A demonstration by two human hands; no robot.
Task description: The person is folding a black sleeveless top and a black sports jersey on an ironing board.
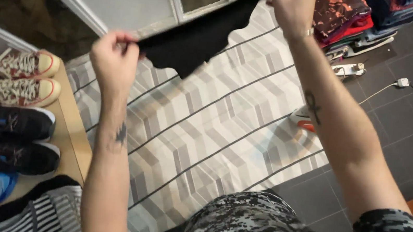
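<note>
Now both hands stretch the black garment [195,38] taut across the upper middle of the frame, left hand [114,60] and right hand [293,6] each pinched shut on an end, above the patterned ironing board [205,126]. It looks like the spreading step; laying it flat would call for lowering both ends evenly.

A pale geometric-patterned board cover [226,129] lies beside a wooden shelf [75,136] bearing red canvas sneakers [17,74] and black-and-blue trainers [7,136], with a stack of folded patterned clothes [347,15] and a white power strip [347,70] on grey floor tiles [410,125].

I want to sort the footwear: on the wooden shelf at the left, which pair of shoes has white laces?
The red pair with white laces, farthest up the wooden shelf and nearest the left hand. The pair below it is black and blue, without white laces.
</note>
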